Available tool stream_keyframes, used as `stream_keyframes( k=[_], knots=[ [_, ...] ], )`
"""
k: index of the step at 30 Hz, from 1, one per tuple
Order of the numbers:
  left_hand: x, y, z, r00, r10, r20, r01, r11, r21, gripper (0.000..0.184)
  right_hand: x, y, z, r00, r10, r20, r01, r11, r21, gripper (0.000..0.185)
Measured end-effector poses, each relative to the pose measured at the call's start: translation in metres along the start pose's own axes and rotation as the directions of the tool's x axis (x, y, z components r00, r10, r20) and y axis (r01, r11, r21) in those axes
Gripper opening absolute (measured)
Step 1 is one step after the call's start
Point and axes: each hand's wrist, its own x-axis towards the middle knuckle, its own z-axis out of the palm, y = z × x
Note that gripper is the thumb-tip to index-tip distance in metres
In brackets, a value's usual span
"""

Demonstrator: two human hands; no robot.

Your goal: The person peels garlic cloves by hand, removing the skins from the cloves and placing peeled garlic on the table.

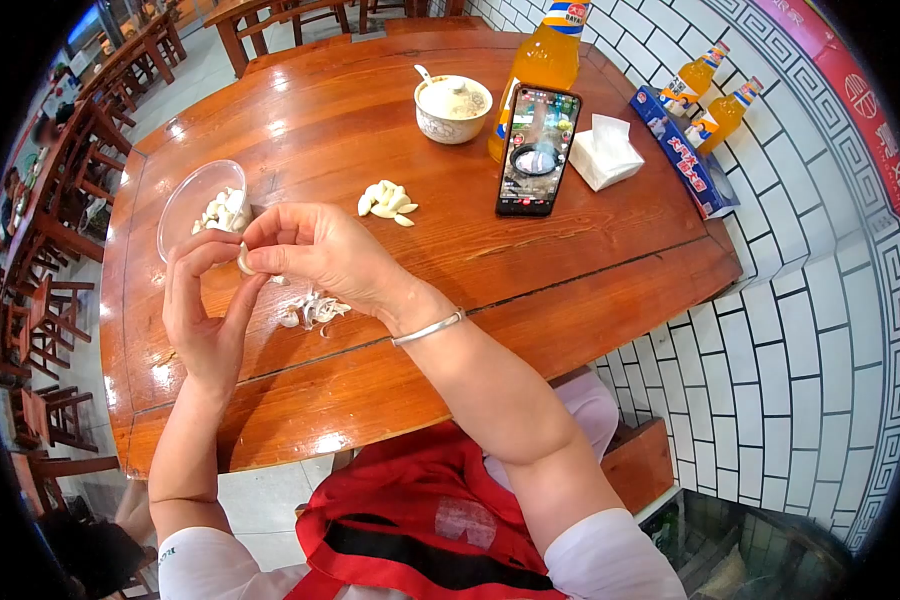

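Above the table, a garlic clove [244,261] is pinched between the thumb and fingers of my right hand [325,258], which wears a silver bangle. My left hand [202,325] is curled around the same clove from the other side, its fingertips and thumb closing on it. Just behind my left hand is a clear plastic bowl [173,200] of garlic cloves [222,212], partly covered by my fingers. Loose papery garlic skins [315,309] lie on the wood below my right wrist. Farther back sits a small pile of peeled cloves [385,200].
A lidded white pot [453,112] with a spoon stands at the back. A phone [538,150] leans on a large orange-drink bottle [550,55]. Napkins [607,153] and a blue box [685,160] with two bottles are by the tiled wall. Wooden stools [55,415] stand left.
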Motion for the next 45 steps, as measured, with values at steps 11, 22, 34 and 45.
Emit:
stream_keyframes(
  k=[11, 22, 34, 45],
  knots=[
    [-0.0023, -0.0023, 0.0008, 1.0, -0.019, -0.006, 0.019, 0.999, -0.038, 0.034, -0.0003, -0.0011, 0.0003, 1.0, 0.009, -0.002, -0.009, 1.0, 0.006, 0.019],
    [-0.005, -0.0047, 0.0007, 0.999, -0.039, 0.004, 0.039, 0.997, -0.066, 0.035, 0.0011, 0.0023, -0.0011, 1.0, -0.002, 0.006, 0.001, 1.0, 0.027, 0.019],
    [-0.006, -0.0066, 0.0009, 0.999, -0.049, 0.004, 0.049, 0.995, -0.084, 0.035, 0.0021, 0.0054, -0.002, 1.0, -0.004, 0.001, 0.004, 0.999, 0.044, 0.018],
    [-0.0065, -0.0066, 0.0012, 0.999, -0.051, -0.002, 0.05, 0.994, -0.096, 0.035, 0.0026, 0.0072, -0.0023, 1.0, -0.008, 0.005, 0.008, 0.996, 0.084, 0.016]
  ],
)
